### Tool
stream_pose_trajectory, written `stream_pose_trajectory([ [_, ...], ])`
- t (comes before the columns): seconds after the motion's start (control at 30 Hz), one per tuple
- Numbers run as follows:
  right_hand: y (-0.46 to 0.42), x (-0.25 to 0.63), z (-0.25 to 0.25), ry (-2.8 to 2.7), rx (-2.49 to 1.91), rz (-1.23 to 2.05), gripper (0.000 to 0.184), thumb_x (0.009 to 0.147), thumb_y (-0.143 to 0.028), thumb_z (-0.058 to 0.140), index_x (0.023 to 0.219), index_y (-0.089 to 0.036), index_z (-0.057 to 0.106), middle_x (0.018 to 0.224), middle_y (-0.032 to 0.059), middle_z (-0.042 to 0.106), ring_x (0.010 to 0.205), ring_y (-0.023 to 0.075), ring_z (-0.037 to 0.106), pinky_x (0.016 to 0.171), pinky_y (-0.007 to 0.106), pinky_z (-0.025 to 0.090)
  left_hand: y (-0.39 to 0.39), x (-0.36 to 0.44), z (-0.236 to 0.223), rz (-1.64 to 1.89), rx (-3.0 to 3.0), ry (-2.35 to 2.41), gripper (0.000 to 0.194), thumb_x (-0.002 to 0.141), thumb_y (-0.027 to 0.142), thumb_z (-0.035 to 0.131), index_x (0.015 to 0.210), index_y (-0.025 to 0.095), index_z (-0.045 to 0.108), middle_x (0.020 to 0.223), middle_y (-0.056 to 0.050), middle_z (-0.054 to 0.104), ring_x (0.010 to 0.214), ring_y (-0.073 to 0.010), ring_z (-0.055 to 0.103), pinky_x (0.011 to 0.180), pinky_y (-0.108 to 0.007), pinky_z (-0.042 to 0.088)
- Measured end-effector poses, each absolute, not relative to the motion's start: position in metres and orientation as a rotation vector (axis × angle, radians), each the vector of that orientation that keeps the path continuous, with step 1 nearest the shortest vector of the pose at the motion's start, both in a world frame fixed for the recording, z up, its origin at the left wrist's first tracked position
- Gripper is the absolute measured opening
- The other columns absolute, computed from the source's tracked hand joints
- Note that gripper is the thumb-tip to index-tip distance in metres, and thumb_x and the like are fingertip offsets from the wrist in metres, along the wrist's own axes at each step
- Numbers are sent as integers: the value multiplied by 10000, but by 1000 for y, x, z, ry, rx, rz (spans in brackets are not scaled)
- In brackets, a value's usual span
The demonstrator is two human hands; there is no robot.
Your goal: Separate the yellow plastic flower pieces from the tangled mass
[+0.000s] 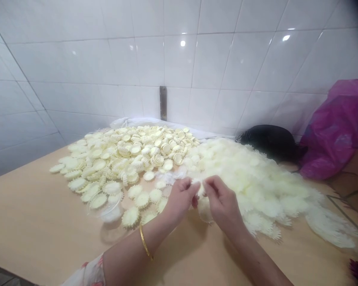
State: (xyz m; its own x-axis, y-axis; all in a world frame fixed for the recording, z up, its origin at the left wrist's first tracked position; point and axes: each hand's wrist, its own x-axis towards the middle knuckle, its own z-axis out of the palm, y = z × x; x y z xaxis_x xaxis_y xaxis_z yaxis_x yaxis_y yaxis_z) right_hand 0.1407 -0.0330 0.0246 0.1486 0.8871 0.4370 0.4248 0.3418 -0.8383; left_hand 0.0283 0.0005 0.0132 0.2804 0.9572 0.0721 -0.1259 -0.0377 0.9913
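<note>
My left hand (180,197) and my right hand (222,202) meet over the wooden table (32,222), fingertips pinched together on one cream flower petal piece (200,186). A gold bangle circles my left wrist. To the left lies a heap of cream ruffled plastic flower cups (128,159). To the right spreads a larger pile of soft cream petal layers (256,178), which my right hand rests against.
A white tiled wall (179,59) closes the back and left. A black bundle (270,141) and a magenta plastic bag (337,127) sit at the back right. A clear plastic sheet (107,212) lies beside the flower cups.
</note>
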Motion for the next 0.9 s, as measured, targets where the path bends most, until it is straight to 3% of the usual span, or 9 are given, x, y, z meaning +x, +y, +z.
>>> stream_pose_trajectory([
  [0.23,-29,139,26,-1128,-928,1253,260,714,-425,596,679,-200,470,549,-33,536,520,128,533,546,271,437,-3,30,12,1092,1207,854,338,711,421,570,563,164,409,437,56,403,399,-67,417,429,-201,328],
  [0.5,-25,140,19,-998,-961,1256,244,641,-364,656,679,-207,474,571,-42,536,517,125,506,548,279,428,0,26,12,1024,1094,805,263,664,349,632,613,138,484,528,27,484,481,-86,505,525,-232,412],
  [0.6,-28,142,23,-1154,-1070,1065,183,693,-343,603,653,-199,499,567,-32,513,553,129,497,566,272,416,1,25,14,1077,1119,836,233,671,321,630,634,143,483,535,30,487,477,-89,509,528,-242,420],
  [0.73,-33,142,21,-1516,-1243,339,132,791,-229,479,679,-197,539,630,4,520,610,144,471,580,271,382,-1,25,16,1069,983,893,270,672,355,640,806,160,509,609,8,557,539,-120,561,555,-262,443],
  [0.8,-33,141,17,-1683,-1244,30,160,792,-163,439,714,-193,575,681,35,541,667,170,470,618,303,371,-2,26,18,1012,876,784,277,696,393,612,760,146,504,639,-9,568,560,-111,563,574,-256,447],
  [0.9,-32,139,13,-1898,-1214,-83,201,770,-111,425,686,-187,592,710,61,576,736,205,473,665,344,363,-2,27,19,1004,776,664,236,674,322,650,725,133,519,605,17,529,519,-59,503,525,-191,407],
])
